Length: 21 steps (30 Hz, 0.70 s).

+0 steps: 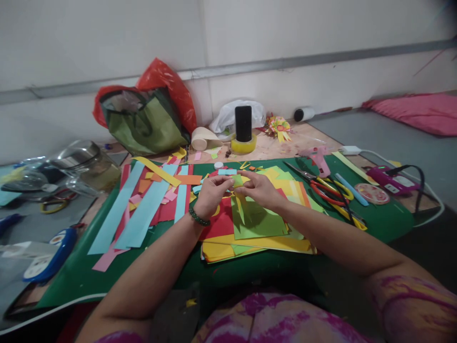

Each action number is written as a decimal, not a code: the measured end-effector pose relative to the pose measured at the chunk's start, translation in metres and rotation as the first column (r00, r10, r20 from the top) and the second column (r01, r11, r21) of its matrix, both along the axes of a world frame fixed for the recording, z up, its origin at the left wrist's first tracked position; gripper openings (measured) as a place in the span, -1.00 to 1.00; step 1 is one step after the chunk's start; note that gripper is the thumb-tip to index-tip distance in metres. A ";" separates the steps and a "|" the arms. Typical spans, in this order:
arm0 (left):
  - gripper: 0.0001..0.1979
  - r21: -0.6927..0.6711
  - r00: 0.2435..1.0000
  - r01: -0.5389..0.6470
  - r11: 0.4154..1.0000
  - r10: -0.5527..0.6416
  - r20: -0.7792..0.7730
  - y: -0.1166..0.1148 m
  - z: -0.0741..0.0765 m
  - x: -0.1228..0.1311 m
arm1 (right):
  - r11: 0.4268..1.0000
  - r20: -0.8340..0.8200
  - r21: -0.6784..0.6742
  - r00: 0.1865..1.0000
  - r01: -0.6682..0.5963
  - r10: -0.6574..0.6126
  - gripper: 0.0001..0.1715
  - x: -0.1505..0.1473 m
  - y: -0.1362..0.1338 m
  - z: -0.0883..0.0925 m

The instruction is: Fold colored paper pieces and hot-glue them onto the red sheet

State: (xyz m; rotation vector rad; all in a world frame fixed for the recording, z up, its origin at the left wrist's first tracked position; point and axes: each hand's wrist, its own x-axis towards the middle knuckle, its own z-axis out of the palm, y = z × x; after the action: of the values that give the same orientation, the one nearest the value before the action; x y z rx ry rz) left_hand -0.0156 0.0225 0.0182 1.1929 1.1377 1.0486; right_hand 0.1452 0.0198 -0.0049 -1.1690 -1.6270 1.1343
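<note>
Between the fingertips of both hands is a small piece of green paper (237, 180). My left hand (213, 193), with a dark beaded bracelet at the wrist, pinches it from the left. From the right, my right hand (263, 191) grips it with thumb and fingers. Narrow yellow-green paper tails (241, 209) hang just below the fingers. Under the hands lies a pile of coloured paper, with a green sheet (262, 227) and a red sheet (218, 223) on top and yellow sheets (246, 247) beneath.
Light blue strips (143, 214) and pink scraps lie left on a green mat (185, 267). Scissors (328, 190), a pink glue gun (319, 159) and a purple power block (392, 181) are at right. Behind stand a phone (243, 124) on yellow tape, a ribbon rosette (279, 126) and a green bag (146, 124).
</note>
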 end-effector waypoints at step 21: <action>-0.63 0.003 0.999 -0.008 1.000 0.008 -0.035 -0.001 0.000 0.003 | 0.997 -0.021 0.043 0.998 0.058 -0.057 -0.37 0.004 0.003 -0.003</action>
State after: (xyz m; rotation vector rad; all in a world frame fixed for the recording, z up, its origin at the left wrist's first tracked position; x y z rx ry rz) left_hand -0.0129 0.0216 0.0185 1.2135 1.1691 1.0393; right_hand 0.1490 0.0230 -0.0075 -1.1657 -1.5855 1.0653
